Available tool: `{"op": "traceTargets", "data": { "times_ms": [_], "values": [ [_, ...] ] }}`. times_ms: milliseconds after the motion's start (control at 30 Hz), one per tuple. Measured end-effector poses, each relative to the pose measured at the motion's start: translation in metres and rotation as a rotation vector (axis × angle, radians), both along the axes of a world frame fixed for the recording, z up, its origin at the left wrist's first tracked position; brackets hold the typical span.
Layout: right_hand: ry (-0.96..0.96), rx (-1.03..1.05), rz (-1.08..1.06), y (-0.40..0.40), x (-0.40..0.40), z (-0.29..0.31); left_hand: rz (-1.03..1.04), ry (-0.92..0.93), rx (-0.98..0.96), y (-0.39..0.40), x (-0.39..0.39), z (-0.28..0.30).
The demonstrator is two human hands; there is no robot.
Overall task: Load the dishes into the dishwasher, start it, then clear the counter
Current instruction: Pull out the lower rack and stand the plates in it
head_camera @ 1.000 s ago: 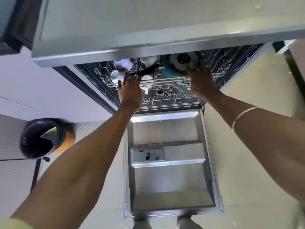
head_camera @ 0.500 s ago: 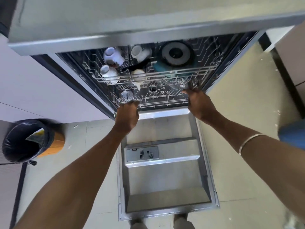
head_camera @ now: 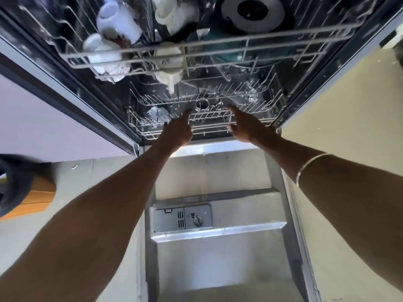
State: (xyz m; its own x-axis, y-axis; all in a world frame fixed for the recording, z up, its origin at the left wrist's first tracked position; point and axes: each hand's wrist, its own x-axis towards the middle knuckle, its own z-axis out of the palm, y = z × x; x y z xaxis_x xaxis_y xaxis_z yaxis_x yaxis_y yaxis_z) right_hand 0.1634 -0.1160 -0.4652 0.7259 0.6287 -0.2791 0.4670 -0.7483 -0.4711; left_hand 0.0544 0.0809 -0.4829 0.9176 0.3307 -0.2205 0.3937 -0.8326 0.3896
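Observation:
The dishwasher stands open with its door (head_camera: 218,260) folded down below me. The upper rack (head_camera: 283,37) holds white mugs (head_camera: 117,22), a white cup (head_camera: 169,62), a teal bowl (head_camera: 229,55) and a round grey and black lid (head_camera: 250,12). The lower rack (head_camera: 250,99) sits inside the tub. My left hand (head_camera: 177,130) and my right hand (head_camera: 246,126) are at the lower rack's front edge near the middle. Each has its index finger stretched out against the wires. Neither hand holds a dish.
A detergent dispenser (head_camera: 182,219) is set in the door's inner face. An orange bin with a black bag (head_camera: 15,184) stands on the floor at the left. Pale cabinet fronts (head_camera: 54,118) flank the dishwasher on the left, and tiled floor (head_camera: 349,105) lies to the right.
My hands dropped from the upper rack to the lower rack's front, then slid toward its middle with fingers extended. The view has come much closer to the dishwasher.

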Motion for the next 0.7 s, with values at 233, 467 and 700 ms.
{"op": "traceTargets", "data": {
  "times_ms": [233, 467, 700],
  "values": [
    [-0.342, -0.123, 0.026, -0.008, -0.011, -0.039, 0.068, -0.312, 0.017, -0.013, -0.009, -0.018],
    [-0.384, -0.189, 0.076, -0.026, -0.042, -0.043, 0.175, -0.271, -0.067, -0.036, -0.044, -0.031],
    [-0.361, -0.276, 0.098, -0.052, -0.082, -0.045, 0.270, -0.256, 0.009, -0.068, -0.091, -0.031]
  ]
}}
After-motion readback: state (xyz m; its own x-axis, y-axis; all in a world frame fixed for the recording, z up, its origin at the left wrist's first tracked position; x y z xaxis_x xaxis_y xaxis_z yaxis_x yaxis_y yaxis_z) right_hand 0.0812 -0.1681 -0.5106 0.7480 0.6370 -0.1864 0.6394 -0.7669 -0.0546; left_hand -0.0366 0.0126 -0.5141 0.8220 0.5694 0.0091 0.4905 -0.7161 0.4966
